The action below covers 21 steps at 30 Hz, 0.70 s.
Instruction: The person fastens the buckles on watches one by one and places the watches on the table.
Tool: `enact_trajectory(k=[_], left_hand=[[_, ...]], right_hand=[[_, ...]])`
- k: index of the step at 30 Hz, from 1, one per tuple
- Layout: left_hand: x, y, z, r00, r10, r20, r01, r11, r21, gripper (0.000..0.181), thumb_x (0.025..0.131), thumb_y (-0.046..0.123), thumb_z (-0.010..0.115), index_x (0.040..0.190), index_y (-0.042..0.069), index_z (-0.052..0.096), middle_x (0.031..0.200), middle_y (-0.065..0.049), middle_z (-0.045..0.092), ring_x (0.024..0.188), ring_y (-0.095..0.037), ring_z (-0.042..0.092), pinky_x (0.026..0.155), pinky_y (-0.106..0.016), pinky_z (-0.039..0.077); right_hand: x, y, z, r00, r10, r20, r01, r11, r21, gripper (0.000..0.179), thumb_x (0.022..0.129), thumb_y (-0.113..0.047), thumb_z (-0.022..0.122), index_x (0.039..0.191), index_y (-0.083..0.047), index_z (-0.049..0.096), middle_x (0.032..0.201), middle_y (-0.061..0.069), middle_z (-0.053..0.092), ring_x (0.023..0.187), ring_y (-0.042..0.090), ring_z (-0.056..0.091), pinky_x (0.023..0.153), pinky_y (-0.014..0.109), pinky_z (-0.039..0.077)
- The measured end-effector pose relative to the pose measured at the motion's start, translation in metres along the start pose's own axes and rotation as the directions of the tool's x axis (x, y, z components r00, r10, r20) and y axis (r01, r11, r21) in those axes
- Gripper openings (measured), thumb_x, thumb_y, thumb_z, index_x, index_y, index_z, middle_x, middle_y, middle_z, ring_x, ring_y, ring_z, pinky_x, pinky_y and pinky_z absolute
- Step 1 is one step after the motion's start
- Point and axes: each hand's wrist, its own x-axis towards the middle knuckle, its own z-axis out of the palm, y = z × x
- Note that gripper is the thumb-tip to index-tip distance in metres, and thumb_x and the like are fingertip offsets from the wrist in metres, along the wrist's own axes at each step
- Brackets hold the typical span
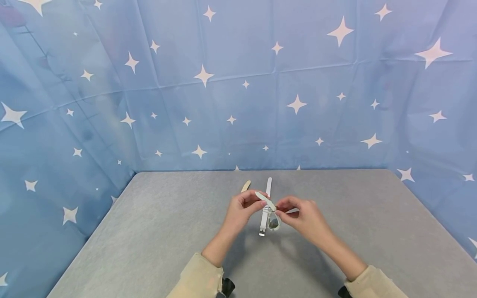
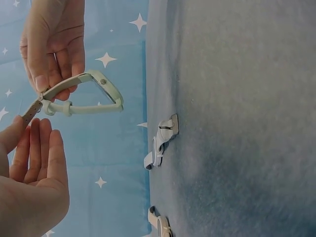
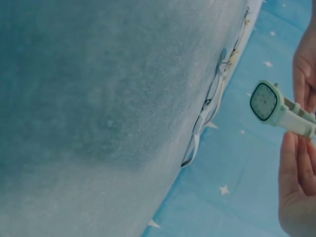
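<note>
A pale green wristwatch [image 1: 273, 224] with a squarish case hangs in the air between both hands, its strap forming a loop. My left hand [image 1: 242, 210] pinches the strap's free end [image 2: 32, 111] between thumb and fingers. At the buckle, my right hand [image 1: 302, 216] pinches the strap from the other side. The dial [image 3: 263, 101] faces the camera in the right wrist view. Below the hands lies a white watch [image 1: 263, 221], stretched out on the table. A beige watch [image 1: 246, 186] lies left of it, mostly hidden behind the left hand in the head view.
The grey table [image 1: 160, 231] reaches back to a blue curtain [image 1: 238, 99] with white stars. More curtain runs along the left and right sides. The white watch's metal buckle [image 1: 262, 233] points toward the person.
</note>
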Motion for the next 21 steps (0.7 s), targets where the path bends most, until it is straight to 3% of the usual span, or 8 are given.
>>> enact_trajectory(k=[11,21], left_hand=[[0.0000,-0.0005,0.0001,1.000,0.015,0.021,-0.015,1.000,0.001,0.021,0.093,0.006,0.067,0.110,-0.007,0.066,0.117,-0.029,0.067,0.090,0.002,0.067,0.088,-0.019,0.055],[-0.0004,0.0008,0.0034,1.000,0.007,0.005,-0.007,1.000,0.027,0.019,0.092,0.006,0.069,0.108,-0.004,0.069,0.113,-0.026,0.070,0.089,0.002,0.067,0.087,-0.019,0.054]], right_hand=[[0.0009,0.0021,0.0051,0.999,0.024,0.039,-0.025,0.999,0.035,0.013,0.085,0.000,0.073,0.095,-0.008,0.069,0.088,0.001,0.074,0.083,0.005,0.070,0.074,0.022,0.060],[0.0014,-0.0002,0.0076,1.000,0.021,0.017,-0.021,1.000,0.003,0.012,0.084,-0.008,0.078,0.092,-0.008,0.069,0.086,0.001,0.073,0.081,0.005,0.070,0.073,0.020,0.059]])
